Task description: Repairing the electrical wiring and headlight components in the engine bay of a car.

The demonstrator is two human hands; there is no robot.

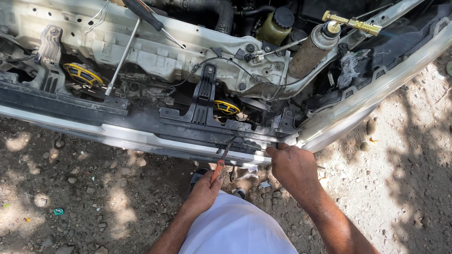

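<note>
The left hand (203, 190) is closed round the orange handle of a screwdriver (221, 162); its long axis runs from about 7 o'clock at the handle to 1 o'clock at the tip, and the dark shaft climbs to the lower edge of the black bumper trim (197, 134), where the tip seems to touch, though the contact itself is too small to be sure of; the right hand (292, 164) lies just beside it at 3 o'clock, fingers curled and pressed on the bumper (358, 106) edge where silver panel meets black trim; it holds no tool; the left hand is the nearer to the screwdriver, being the one that grips it; at 12 o'clock, well apart, sit two yellow horns (82, 74), a rusty canister (308, 54) with a brass fitting (351, 22), and a second screwdriver (143, 14) lying on the white crossmember (155, 51); gravel ground (94, 197) lies below.
</note>
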